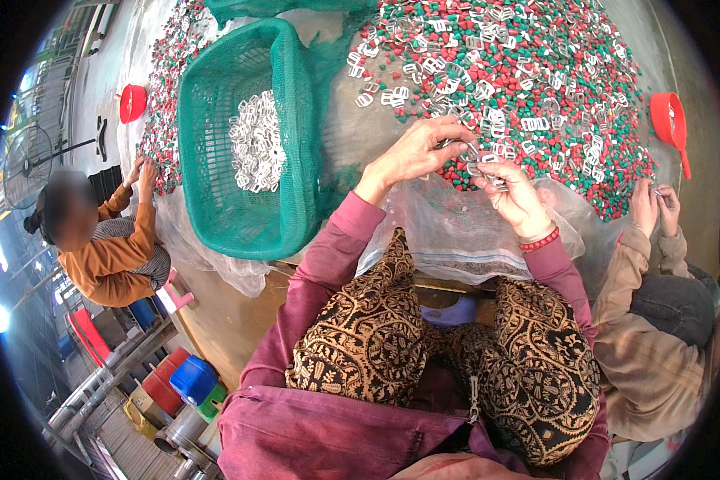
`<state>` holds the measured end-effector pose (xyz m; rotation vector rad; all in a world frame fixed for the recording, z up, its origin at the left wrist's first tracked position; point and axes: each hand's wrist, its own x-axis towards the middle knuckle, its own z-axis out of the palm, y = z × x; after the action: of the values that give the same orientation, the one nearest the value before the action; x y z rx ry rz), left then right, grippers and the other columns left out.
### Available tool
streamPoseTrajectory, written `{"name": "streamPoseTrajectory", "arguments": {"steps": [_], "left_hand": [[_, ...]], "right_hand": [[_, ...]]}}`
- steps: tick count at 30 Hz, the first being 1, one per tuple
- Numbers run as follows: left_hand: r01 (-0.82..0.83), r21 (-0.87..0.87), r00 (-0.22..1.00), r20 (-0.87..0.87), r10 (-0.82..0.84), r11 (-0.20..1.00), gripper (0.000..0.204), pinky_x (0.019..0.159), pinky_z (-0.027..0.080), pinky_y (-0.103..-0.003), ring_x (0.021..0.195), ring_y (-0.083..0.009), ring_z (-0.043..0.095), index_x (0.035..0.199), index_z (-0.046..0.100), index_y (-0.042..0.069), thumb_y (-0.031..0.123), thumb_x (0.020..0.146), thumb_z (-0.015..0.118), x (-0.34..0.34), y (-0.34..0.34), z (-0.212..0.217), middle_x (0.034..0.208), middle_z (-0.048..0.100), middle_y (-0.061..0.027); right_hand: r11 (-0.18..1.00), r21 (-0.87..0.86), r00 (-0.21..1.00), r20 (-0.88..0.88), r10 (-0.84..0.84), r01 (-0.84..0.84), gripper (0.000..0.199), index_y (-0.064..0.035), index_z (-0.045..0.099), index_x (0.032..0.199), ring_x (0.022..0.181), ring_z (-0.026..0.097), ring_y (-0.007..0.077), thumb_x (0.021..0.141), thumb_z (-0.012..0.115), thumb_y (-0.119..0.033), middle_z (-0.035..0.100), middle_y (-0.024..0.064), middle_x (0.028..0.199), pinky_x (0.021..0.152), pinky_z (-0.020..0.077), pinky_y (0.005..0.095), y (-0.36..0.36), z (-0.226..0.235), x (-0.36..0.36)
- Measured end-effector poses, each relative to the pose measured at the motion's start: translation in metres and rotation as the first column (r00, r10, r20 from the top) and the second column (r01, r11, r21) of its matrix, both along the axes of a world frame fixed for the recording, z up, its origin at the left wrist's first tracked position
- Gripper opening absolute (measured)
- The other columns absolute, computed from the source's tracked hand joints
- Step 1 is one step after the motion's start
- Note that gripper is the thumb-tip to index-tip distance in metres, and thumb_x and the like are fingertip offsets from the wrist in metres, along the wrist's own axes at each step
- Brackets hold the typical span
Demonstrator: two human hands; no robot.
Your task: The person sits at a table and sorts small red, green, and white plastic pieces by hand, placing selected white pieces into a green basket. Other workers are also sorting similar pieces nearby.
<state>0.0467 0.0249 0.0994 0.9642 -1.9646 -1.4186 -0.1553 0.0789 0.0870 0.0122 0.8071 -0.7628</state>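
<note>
My left hand point(416, 152) is closed, thumb and fingertips pinching a small silvery piece that looks like a metal slide buckle. Just to its right my right hand point(522, 200) is closed as well, with silvery metal buckles point(496, 183) between thumb and fingers. Both hands hover at the near edge of a broad heap point(536, 76) of small red and green cones mixed with many silvery slide buckles. Left of my hands stands a green mesh-lined basket point(294, 152), with a pile of buckles point(258, 142) inside it.
A red scoop point(669, 120) lies at the far right, and a red container point(131, 104) at the far left. Co-workers sit on both sides: an orange-sleeved person point(120, 248) and a beige-sleeved person point(640, 336). Whitish netting point(448, 228) hangs over the near edge.
</note>
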Motion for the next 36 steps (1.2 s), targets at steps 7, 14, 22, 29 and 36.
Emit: {"name": "streamPoseTrajectory", "arguments": {"steps": [7,14,22,29,36], "left_hand": [[0.35,0.361,0.932,-0.229,-0.282,0.864,0.021,0.063,0.041,-0.025,0.074,-0.0137,0.052,0.089,0.06,-0.001,0.018,0.082,0.058,0.011,0.004,0.01,0.081,0.054,-0.005],[0.135,0.704,0.809,-0.485,0.333,0.698,0.033,0.034,0.038,-0.02,0.062,-0.0169,0.056,0.086,0.058,-0.002,0.03,0.086,0.052,0.041,0.002,0.011,0.083,0.056,-0.0127],[-0.19,0.185,0.882,0.463,0.085,0.964,0.045,0.053,0.05,-0.04,0.07,-0.0255,0.064,0.078,0.064,0.0,0.044,0.084,0.057,0.038,0.002,-0.039,0.071,0.063,-0.0165],[-0.061,-0.139,0.476,0.867,0.151,0.988,0.04,0.065,0.051,-0.044,0.077,-0.0336,0.064,0.081,0.062,0.0,0.038,0.071,0.07,0.013,0.068,-0.07,0.082,0.063,-0.0187],[-0.409,0.258,0.854,0.446,0.268,0.875,0.046,0.074,0.048,-0.034,0.083,-0.0248,0.064,0.104,0.059,-0.001,0.033,0.075,0.069,0.043,0.027,-0.047,0.092,0.066,-0.0154]], "right_hand": [[0.993,-0.05,0.984,-0.133,-0.115,0.109,0.014,0.0005,0.057,0.098,0.063,0.058,0.0119,0.084,0.054,-0.003,0.062,0.0069,0.08,0.048,0.047,0.0205,-0.001,-0.004,-0.003],[0.853,-0.517,0.991,-0.135,0.007,-0.077,0.031,0.0011,0.051,0.098,0.07,0.06,0.018,0.087,0.053,-0.028,0.056,0.0107,0.089,0.04,0.049,0.0249,-0.014,0.039,-0.033],[0.89,-0.332,0.851,-0.514,0.106,-0.311,0.034,-0.004,0.056,0.082,0.046,0.046,0.0064,0.094,0.044,-0.034,0.049,0.0025,0.062,0.03,0.0234,0.0176,-0.026,0.0,-0.054],[0.359,0.191,-0.247,-0.962,-0.115,-0.913,0.03,-0.0116,0.047,0.116,0.073,0.061,0.039,0.087,0.052,-0.019,0.063,0.0196,0.078,0.061,0.0476,0.0481,0.002,-0.046,-0.019],[0.816,-0.286,0.568,-0.821,0.062,-0.503,0.018,-0.0052,0.058,0.093,0.049,0.05,0.0088,0.085,0.061,-0.021,0.054,0.0027,0.062,0.04,0.0374,0.0228,0.0,-0.07,-0.033]]}}
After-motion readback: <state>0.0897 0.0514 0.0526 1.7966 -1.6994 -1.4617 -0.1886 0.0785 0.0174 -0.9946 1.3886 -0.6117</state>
